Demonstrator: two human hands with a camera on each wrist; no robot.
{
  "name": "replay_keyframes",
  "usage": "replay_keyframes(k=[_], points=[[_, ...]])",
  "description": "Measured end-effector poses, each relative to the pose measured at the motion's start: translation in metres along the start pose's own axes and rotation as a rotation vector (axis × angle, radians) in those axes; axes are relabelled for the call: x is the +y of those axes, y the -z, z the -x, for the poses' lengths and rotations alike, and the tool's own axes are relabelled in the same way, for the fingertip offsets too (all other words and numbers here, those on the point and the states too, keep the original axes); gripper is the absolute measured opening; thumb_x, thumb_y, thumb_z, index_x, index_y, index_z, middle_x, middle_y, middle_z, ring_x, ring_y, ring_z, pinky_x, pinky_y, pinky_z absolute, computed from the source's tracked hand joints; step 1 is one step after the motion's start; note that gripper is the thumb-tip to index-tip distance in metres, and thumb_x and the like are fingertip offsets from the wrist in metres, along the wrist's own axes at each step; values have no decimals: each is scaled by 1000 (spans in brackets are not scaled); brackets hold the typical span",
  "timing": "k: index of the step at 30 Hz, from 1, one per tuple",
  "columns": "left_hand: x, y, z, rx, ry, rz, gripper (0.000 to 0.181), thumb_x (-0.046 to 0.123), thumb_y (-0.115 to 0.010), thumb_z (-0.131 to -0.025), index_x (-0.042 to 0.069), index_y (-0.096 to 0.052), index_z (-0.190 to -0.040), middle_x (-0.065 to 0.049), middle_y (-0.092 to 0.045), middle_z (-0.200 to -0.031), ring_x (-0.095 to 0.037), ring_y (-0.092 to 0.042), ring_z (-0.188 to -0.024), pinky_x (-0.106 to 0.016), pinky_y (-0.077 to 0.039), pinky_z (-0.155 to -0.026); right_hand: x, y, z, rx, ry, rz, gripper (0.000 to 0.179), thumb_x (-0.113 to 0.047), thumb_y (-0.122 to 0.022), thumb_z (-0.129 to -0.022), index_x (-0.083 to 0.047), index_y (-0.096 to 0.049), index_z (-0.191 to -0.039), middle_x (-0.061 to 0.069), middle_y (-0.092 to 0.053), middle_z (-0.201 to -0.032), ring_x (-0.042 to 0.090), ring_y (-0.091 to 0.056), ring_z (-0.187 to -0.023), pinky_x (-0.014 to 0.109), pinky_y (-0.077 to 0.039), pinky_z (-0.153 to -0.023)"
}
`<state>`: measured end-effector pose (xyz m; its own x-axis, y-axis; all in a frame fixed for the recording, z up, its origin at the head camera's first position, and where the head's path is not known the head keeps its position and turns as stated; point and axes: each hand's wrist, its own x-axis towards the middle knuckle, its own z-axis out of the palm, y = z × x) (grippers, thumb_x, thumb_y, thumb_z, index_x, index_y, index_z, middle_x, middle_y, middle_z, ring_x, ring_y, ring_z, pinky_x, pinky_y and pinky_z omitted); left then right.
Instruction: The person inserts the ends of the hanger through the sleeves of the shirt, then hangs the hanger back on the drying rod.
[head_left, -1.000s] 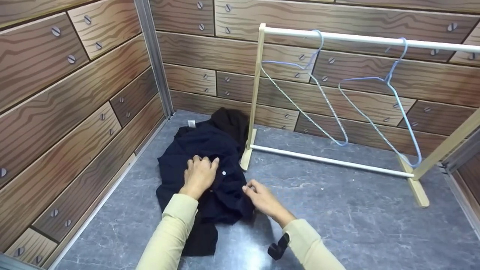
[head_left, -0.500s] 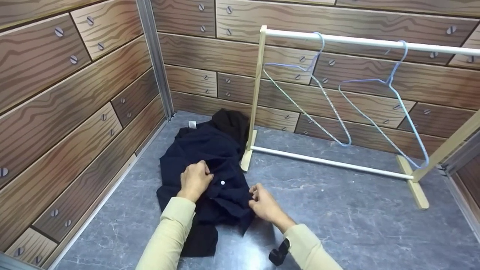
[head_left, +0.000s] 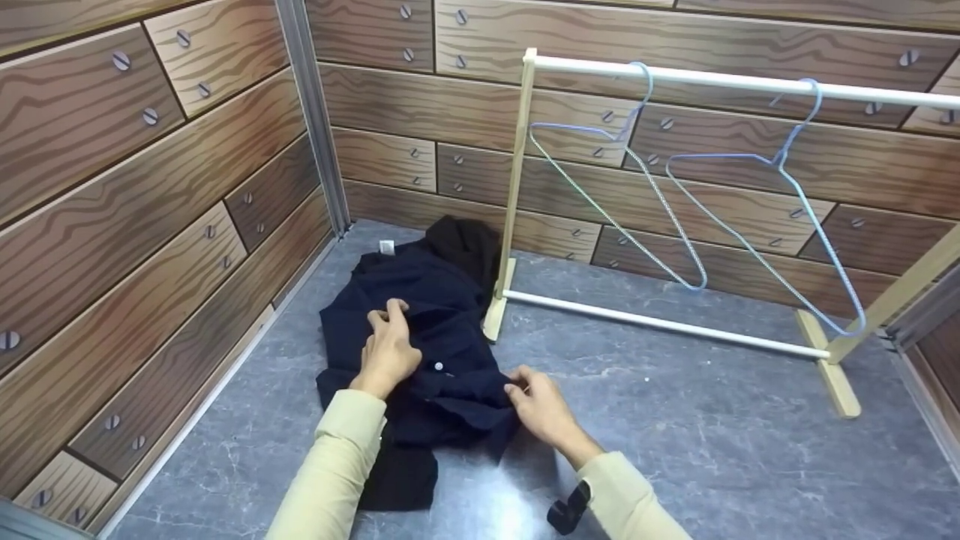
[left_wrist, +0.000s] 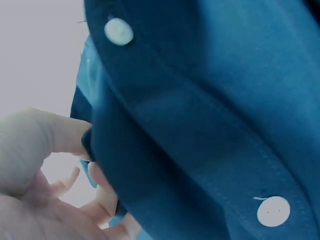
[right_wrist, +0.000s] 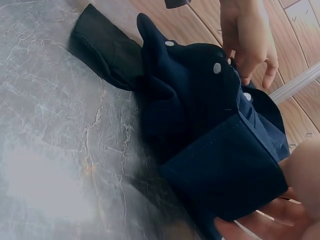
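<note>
A navy button-up shirt (head_left: pixel 465 330) with white buttons lies crumpled on the grey floor, left of the rack. My left hand (head_left: pixel 388 352) is over its middle; in the left wrist view, this hand (left_wrist: pixel 55 165) pinches a fold beside the buttoned strip between thumb and fingers. At the shirt's right edge my right hand (head_left: pixel 544 405) grips the cloth. The right wrist view shows that hand (right_wrist: pixel 285 210) with thumb and fingers on either side of a flat, stitched part of the shirt (right_wrist: pixel 225 170). Some left fingertips are hidden behind the cloth there.
Behind the shirt lies a dark brown garment (head_left: pixel 465 240), against the rack's left foot. A black cloth end (head_left: pixel 401 480) sticks out in front. Two blue hangers (head_left: pixel 652 187) hang from the rack's white rail (head_left: pixel 720 78). Wood-patterned walls (head_left: pixel 202 180) enclose the left and back.
The right hand has shifted right and slightly down, drawing the shirt's right edge with it. The left hand dipped with its fingers curled, then its fingers reached farther up the shirt.
</note>
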<state>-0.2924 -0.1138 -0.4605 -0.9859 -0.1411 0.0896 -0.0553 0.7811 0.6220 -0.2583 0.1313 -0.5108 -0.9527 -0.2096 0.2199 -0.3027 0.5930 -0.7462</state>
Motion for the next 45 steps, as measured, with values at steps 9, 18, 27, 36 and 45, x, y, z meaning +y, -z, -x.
replay_keyframes(k=[9, 18, 27, 36, 45], points=[[6, 23, -2, -83, -28, -52, 42, 9, -51, -79, 19, -58, -120, -14, -66, -116, -42, -64, -100, -56, -49, -85, 5, 16, -2, 153, -20, -30, 6, -1, -60, -92, -2, -65, -95, 12, -69, -86, 15, -60, -72, 27, -49, -67], [8, 27, 10, 47, -166, -217, 33, 7, -54, -78, 17, -67, -106, -12, -72, -102, -40, -66, -89, -54, -51, -75, 5, 39, 2, 224, -96, -82, 6, -5, -59, -95, -3, -64, -96, 10, -67, -87, 14, -58, -74, 26, -48, -69], [23, 6, 21, 119, -244, -387, 44, 48, -55, -96, 8, -72, -102, -16, -71, -102, -39, -62, -98, -57, -46, -81, 0, 56, 5, 275, -76, -91, 6, -6, -61, -94, -5, -67, -95, 8, -68, -86, 12, -60, -71, 23, -48, -66], [34, 2, 25, 68, -267, -424, 28, 31, -69, -82, 5, -71, -92, -16, -71, -95, -39, -65, -90, -57, -50, -77, -4, 73, 9, 315, -66, -82, 7, -8, -63, -93, -4, -69, -97, 10, -70, -89, 15, -62, -76, 24, -51, -70], [38, 8, 26, 146, -398, -314, 9, 7, -66, -82, 9, -72, -88, -17, -73, -85, -42, -69, -71, -55, -53, -58, 11, 104, 15, 399, -93, -66, 6, -7, -67, -91, -4, -72, -94, 12, -72, -87, 8, -63, -73, 17, -49, -69]])
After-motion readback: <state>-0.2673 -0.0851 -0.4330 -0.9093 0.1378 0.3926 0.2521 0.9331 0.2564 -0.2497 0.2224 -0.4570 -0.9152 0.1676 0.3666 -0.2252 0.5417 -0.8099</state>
